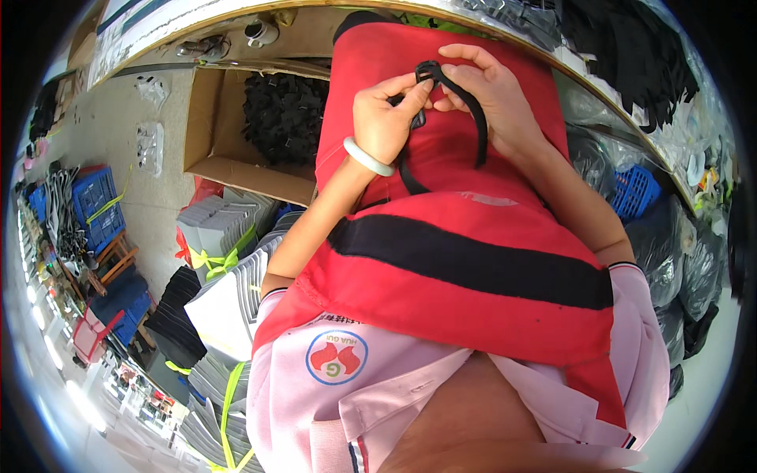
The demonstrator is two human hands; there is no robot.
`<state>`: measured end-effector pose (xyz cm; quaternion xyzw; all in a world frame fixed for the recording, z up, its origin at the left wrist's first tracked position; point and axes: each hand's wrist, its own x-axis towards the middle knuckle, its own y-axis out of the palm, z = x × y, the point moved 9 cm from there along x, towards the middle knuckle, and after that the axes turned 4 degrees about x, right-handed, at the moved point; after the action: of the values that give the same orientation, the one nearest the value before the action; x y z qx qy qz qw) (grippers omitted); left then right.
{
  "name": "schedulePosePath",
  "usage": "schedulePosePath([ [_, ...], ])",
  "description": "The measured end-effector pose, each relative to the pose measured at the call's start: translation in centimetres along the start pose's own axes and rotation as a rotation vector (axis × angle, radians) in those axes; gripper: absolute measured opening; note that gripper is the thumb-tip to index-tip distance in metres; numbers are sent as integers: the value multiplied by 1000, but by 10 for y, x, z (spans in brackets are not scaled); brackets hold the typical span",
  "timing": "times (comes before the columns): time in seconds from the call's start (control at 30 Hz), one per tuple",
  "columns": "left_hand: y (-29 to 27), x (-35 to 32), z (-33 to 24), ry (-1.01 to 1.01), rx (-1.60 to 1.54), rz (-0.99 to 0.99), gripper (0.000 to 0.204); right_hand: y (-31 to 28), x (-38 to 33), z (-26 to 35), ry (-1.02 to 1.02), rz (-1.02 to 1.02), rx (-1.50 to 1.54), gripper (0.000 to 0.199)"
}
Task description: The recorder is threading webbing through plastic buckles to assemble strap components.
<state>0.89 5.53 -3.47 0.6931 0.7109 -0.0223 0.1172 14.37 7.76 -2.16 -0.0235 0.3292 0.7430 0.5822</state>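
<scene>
Black strap (482,142), one visible, met one buckle (426,69) near twelve o'clock, left hand (384,118) pinching the buckle, right hand (490,94) the strap, one cardboard box (251,175) toward eleven.

2 hands (382,120) (495,94), at least 1 black strap (480,130), 1 bracelet (366,160), 1 apron (441,293), 1 open cardboard box (217,118).

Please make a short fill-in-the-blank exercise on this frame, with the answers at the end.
1. The left hand and right hand handle a strap coloured ____.
2. The pale bracelet circles the ____ wrist.
3. The open box is made of ____.
4. Around its dark band, the apron is ____.

Missing words: black; left; cardboard; red.
</scene>
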Motion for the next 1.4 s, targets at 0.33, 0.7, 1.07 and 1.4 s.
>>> schedulePosePath([
  [0.33,-2,-2,-19,259,343,-27,12,6,-4,9,-107,-54,-188,32],
  [0.7,-5,2,26,-418,-425,122,21,0,10,4,-46,88,-306,22],
  [1.07,-20,15,-9,8,-96,-163,14,14,-2,25,-67,104,-473,16],
  [1.4,-19,5,-33,140,47,-202,15,6,-4,1,81,16,-295,16],
])
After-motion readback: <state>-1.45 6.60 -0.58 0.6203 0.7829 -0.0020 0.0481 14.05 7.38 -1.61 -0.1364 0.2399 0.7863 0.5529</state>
